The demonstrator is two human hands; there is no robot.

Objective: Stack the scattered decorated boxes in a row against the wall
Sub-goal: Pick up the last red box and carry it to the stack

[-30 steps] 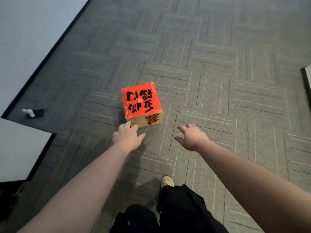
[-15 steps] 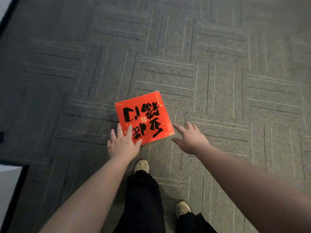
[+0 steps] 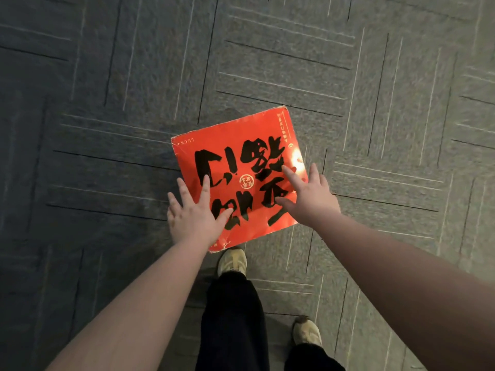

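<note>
Dimly lit from overhead, with a small hot glare on the glossy red box (image 3: 238, 167) top near its right edge. Soft shadow pooled on the grey carpet (image 3: 375, 76) at left; slight motion blur and wide-angle bending toward the edges.

The floor (image 3: 375, 76) is grey carpet laid in square tiles, each crossed by thin pale and dark lines that run at right angles from one tile to the next. A red box (image 3: 235, 180) with heavy black brush lettering sits on it near the middle, seen from above, corners turned askew to the tile lines. Near it, two pale shoes (image 3: 232, 261) stand on the carpet.
</note>
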